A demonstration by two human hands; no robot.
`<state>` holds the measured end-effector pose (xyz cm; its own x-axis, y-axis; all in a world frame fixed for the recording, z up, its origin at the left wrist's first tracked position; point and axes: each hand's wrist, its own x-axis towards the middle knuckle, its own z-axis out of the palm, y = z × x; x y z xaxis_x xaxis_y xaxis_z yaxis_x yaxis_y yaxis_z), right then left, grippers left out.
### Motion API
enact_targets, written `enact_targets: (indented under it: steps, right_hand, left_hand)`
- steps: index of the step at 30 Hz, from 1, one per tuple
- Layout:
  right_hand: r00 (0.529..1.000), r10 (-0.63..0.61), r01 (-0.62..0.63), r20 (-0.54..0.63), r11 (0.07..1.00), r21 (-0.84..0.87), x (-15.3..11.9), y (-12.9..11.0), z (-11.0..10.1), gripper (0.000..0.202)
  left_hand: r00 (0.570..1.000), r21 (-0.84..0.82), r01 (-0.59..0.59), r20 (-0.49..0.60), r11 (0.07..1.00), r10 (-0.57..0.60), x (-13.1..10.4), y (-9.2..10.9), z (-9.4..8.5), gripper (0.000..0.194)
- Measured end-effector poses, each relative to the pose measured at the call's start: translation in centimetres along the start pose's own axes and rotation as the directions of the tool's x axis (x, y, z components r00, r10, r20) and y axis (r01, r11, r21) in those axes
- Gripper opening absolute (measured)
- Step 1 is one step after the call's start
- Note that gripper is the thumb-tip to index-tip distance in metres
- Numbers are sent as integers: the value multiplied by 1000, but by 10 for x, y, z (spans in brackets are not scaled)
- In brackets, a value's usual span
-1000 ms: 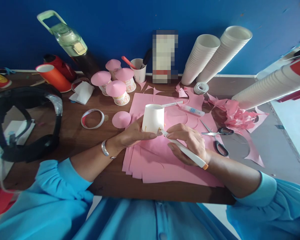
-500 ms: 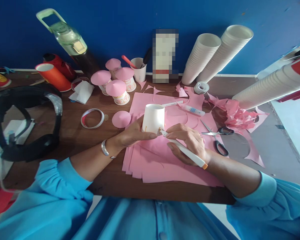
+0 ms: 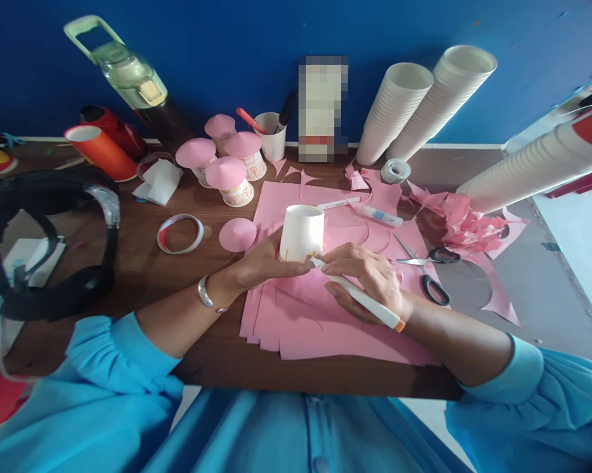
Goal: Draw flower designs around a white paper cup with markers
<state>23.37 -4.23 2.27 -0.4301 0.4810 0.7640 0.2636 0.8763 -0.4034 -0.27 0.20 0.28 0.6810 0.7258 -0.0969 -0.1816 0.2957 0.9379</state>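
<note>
A white paper cup (image 3: 302, 230) is upside down in my left hand (image 3: 262, 264), with the thumb along its lower edge. Small orange-brown marks show low on the cup. My right hand (image 3: 367, 279) is closed around a white marker (image 3: 369, 303) with an orange end; its tip is at the cup's lower right edge. Both hands are above a pile of pink paper sheets (image 3: 315, 335). Left of the cup lies a pink paper cone (image 3: 237, 234). Behind it stand several decorated cups with pink cone tops (image 3: 226, 173).
Black-handled scissors (image 3: 434, 290) and a glue tube (image 3: 382, 215) lie to the right. Tall stacks of white cups (image 3: 397, 112) stand at the back. A tape roll (image 3: 180, 234), a bottle (image 3: 133, 79) and a black headband-like frame (image 3: 54, 309) are on the left.
The marker tip has moved slightly left along the cup's lower edge, and the mark there looks a little larger. The whole view has shifted slightly.
</note>
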Motion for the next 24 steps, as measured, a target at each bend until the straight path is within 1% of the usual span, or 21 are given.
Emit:
enact_targets:
  steps: [5, 12, 24]
  right_hand:
    - [999, 37, -37, -6, 999, -1, -2, -1, 0, 29]
    - [998, 51, -53, -29, 997, -61, 2, -4, 0, 20]
    - [997, 63, -65, -55, 997, -37, 2, -6, 2, 18]
  left_hand:
    - [1000, 10, -11, 0, 1000, 11, 1, -2, -1, 62]
    - [1000, -8, -24, -1, 1000, 24, 1, -2, -2, 59]
    - [999, -2, -52, 7, 999, 52, 2, -3, -2, 53]
